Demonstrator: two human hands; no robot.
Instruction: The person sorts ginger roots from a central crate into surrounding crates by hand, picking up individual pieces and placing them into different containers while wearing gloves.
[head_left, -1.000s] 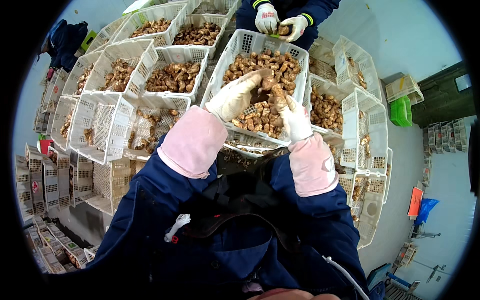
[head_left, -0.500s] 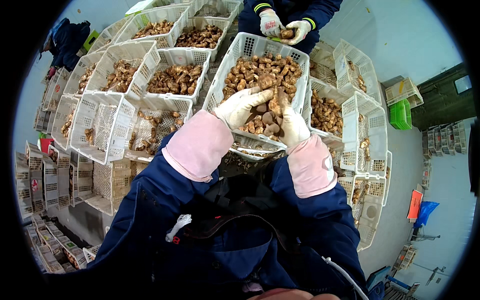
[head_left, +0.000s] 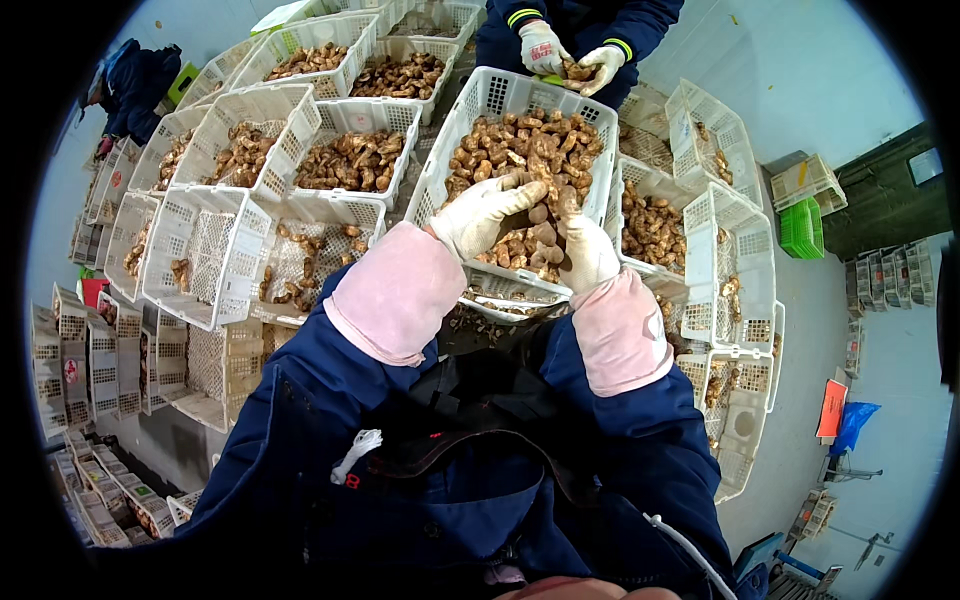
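Over a white plastic crate (head_left: 432, 170) of brown mushrooms, both my hands are closed on one mushroom (head_left: 544, 158). My left hand (head_left: 474, 216), in a white glove, pinches its side with the fingertips. My right hand (head_left: 588, 250), also gloved, grips it from the right; its fingertips look stained brown. The mushroom stands roughly upright between them, its lower part partly hidden by fingers. Below my hands lie more loose mushrooms (head_left: 520, 250) in the same crate. Pink cuffs cover both my wrists.
Across the crate, a co-worker's gloved hands (head_left: 603, 66) hold a mushroom. White crates with mushrooms stand close on the left (head_left: 350, 112) and right (head_left: 612, 215), some tipped on their sides. Green baskets (head_left: 800, 230) are farther right. Another person (head_left: 140, 85) is at the far left.
The mushroom between my hands has been turned: its broad part faced up near my left fingertips, and now a narrower part points away. The co-worker's hands have shifted slightly on their mushroom.
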